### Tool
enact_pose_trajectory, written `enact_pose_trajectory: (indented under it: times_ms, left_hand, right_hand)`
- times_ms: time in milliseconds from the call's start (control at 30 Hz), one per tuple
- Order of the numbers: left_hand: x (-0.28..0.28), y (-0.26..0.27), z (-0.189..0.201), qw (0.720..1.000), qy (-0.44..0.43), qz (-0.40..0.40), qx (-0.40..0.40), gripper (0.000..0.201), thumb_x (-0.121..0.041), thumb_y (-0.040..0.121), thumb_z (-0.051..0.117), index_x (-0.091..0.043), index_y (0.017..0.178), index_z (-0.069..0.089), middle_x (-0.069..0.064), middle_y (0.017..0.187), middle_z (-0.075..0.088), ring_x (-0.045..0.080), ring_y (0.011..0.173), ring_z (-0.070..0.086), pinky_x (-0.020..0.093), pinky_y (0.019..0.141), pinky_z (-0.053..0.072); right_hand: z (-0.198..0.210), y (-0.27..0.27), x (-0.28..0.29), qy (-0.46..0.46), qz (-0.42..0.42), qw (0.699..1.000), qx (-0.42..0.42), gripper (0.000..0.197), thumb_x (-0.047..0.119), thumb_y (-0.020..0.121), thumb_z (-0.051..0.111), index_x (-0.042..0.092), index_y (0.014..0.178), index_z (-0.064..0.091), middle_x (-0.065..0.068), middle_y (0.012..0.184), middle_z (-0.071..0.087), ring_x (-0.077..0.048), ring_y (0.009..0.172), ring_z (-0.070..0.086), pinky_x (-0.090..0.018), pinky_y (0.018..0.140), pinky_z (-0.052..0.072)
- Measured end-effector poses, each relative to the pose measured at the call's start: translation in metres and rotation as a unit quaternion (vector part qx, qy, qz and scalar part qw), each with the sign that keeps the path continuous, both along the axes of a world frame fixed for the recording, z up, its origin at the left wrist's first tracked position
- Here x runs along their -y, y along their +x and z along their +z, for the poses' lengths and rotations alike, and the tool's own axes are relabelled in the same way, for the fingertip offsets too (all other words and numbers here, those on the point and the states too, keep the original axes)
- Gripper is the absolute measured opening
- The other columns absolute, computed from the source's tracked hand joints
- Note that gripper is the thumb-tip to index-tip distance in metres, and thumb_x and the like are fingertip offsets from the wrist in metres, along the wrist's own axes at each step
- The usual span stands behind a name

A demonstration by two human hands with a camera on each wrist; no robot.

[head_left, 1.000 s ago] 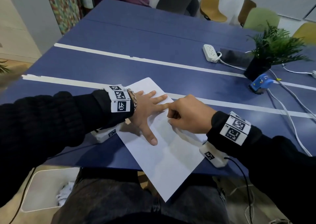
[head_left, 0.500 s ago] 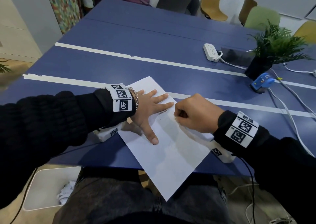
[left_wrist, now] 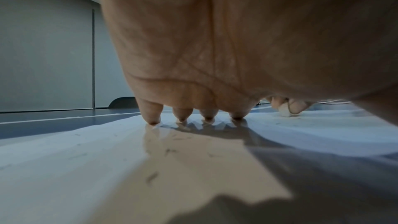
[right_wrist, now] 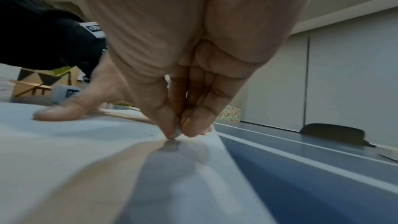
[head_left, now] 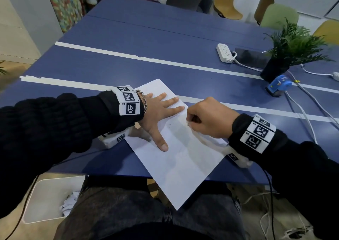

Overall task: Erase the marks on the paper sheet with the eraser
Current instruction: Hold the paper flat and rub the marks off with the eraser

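As hands [head_left: 207,117] pinch, rounded eraser [left_wrist: 284,112] — smooth paper sheet [head_left: 183,159]

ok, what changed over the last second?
The right hand, pinching the eraser, slid rightward across the paper sheet, away from the left hand's fingertips. The left hand stayed spread flat, pressing the sheet down; the sheet itself barely shifted. Nothing was taken hold of or let go.

Office meeting room: long table [head_left: 165,38], chairs [head_left: 226,3].
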State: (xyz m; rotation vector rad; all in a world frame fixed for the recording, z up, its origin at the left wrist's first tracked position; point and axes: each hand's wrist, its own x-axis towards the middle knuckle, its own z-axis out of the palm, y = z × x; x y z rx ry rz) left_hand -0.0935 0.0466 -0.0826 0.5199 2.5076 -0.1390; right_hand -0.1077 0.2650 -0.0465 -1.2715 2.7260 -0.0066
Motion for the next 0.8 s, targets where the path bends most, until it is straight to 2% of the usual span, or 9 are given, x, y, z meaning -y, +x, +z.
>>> enact_pose_trajectory:
  times_ms: [100, 200, 367, 467, 533, 667, 733, 800]
  left_hand:
    - [0.000, 0.001, -0.001, 1.000, -0.001, 0.000, -0.004, 0.150, -0.101, 0.055, 0.063, -0.045, 0.157, -0.030, -0.009, 0.169, -0.032, 0.033, 0.159, -0.022, 0.065, 0.126, -0.003]
    - [0.000, 0.000, -0.002, 1.000, -0.005, -0.003, -0.007, 0.150, -0.100, 0.055, 0.063, -0.044, 0.157, -0.031, -0.008, 0.170, -0.032, 0.034, 0.159, -0.021, 0.065, 0.126, -0.002]
    - [0.000, 0.000, -0.002, 1.000, 0.000, 0.000, -0.004, 0.150, -0.103, 0.052, 0.062, -0.048, 0.155, -0.032, -0.009, 0.169, -0.034, 0.034, 0.158, -0.022, 0.066, 0.126, -0.002]
    - [0.000, 0.000, -0.002, 1.000, -0.005, -0.005, -0.005, 0.150, -0.101, 0.055, 0.063, -0.045, 0.156, -0.031, -0.007, 0.169, -0.033, 0.034, 0.159, -0.022, 0.065, 0.126, -0.002]
    - [-0.001, 0.001, -0.001, 1.000, -0.005, -0.004, -0.005, 0.149, -0.100, 0.056, 0.063, -0.045, 0.157, -0.031, -0.007, 0.169, -0.033, 0.034, 0.159, -0.021, 0.064, 0.126, -0.002]
    - [0.000, 0.002, 0.001, 1.000, -0.003, 0.001, -0.002, 0.149, -0.100, 0.056, 0.063, -0.046, 0.157, -0.031, -0.009, 0.169, -0.034, 0.032, 0.159, -0.023, 0.064, 0.126, -0.002]
    - [0.000, 0.002, 0.001, 1.000, -0.001, 0.001, -0.004, 0.149, -0.100, 0.056, 0.064, -0.046, 0.157, -0.030, -0.009, 0.169, -0.034, 0.032, 0.158, -0.023, 0.063, 0.126, -0.003]
    - [0.000, 0.002, 0.000, 1.000, 0.001, 0.001, -0.005, 0.149, -0.100, 0.056, 0.064, -0.045, 0.157, -0.030, -0.009, 0.169, -0.033, 0.032, 0.158, -0.023, 0.062, 0.126, -0.004]
  right_hand:
    - [-0.003, 0.013, 0.005, -0.001, 0.024, 1.000, -0.002, 0.013, 0.020, 0.088, 0.057, 0.021, 0.078, 0.065, 0.004, 0.069, 0.067, -0.020, 0.064, 0.058, -0.038, 0.064, 0.053]
    - [-0.002, 0.031, 0.010, 0.007, 0.055, 0.997, 0.054, 0.011, 0.021, 0.088, 0.060, 0.022, 0.082, 0.069, 0.008, 0.074, 0.070, -0.014, 0.067, 0.059, -0.033, 0.065, 0.052]
    - [-0.003, 0.003, 0.001, -0.019, -0.014, 1.000, 0.004, 0.010, 0.022, 0.087, 0.060, 0.022, 0.080, 0.067, 0.007, 0.069, 0.068, -0.017, 0.067, 0.059, -0.038, 0.067, 0.054]
    - [-0.008, 0.025, 0.007, -0.016, 0.035, 0.998, 0.043, 0.010, 0.024, 0.087, 0.060, 0.024, 0.082, 0.068, 0.009, 0.072, 0.069, -0.012, 0.066, 0.059, -0.032, 0.067, 0.053]
    - [-0.006, 0.026, 0.005, -0.010, 0.035, 0.997, 0.075, 0.008, 0.026, 0.088, 0.064, 0.024, 0.084, 0.070, 0.012, 0.073, 0.070, -0.008, 0.067, 0.060, -0.028, 0.067, 0.053]
    - [-0.004, -0.001, -0.004, -0.033, -0.035, 0.998, 0.026, 0.008, 0.024, 0.087, 0.064, 0.023, 0.080, 0.068, 0.010, 0.070, 0.068, -0.013, 0.068, 0.062, -0.034, 0.068, 0.055]
    - [-0.007, 0.007, -0.001, -0.029, -0.018, 0.999, 0.022, 0.009, 0.024, 0.087, 0.061, 0.024, 0.080, 0.068, 0.010, 0.070, 0.068, -0.015, 0.068, 0.062, -0.032, 0.067, 0.054]
    - [-0.007, 0.021, 0.003, -0.016, 0.012, 0.998, 0.054, 0.009, 0.025, 0.087, 0.062, 0.025, 0.081, 0.068, 0.011, 0.071, 0.070, -0.011, 0.067, 0.061, -0.029, 0.066, 0.052]
